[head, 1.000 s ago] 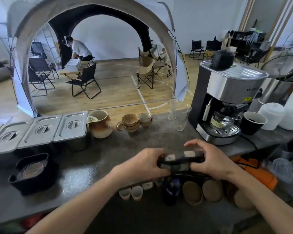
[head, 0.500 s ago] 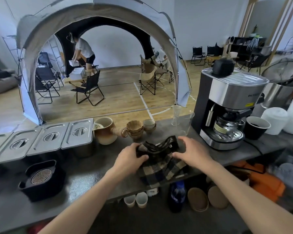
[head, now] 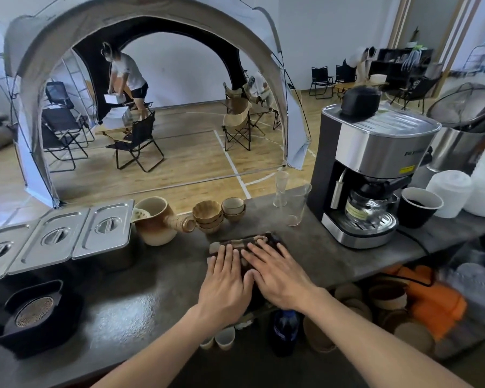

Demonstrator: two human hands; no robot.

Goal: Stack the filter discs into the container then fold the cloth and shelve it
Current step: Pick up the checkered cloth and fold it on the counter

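A dark plaid cloth [head: 245, 241] lies folded on the grey counter [head: 140, 309], in front of the stacked cups. My left hand [head: 224, 281] and my right hand [head: 275, 271] rest flat on top of it, side by side, fingers stretched out and pressing down. Most of the cloth is hidden under my palms; only its far edge shows. At the counter's left end stands a black container [head: 32, 317] with a round mesh filter disc [head: 34, 311] lying inside it.
Behind the cloth stand a ceramic pitcher [head: 156, 221], stacked small bowls [head: 207, 217], clear plastic cups [head: 296, 204] and a coffee machine [head: 370, 175]. Steel lidded trays [head: 53, 236] sit at the left. A lower shelf [head: 375, 317] holds cups, bowls and a bottle.
The cloth went from being held up between both hands to lying folded on the counter. Both hands have let go of it and now lie flat on top of it.
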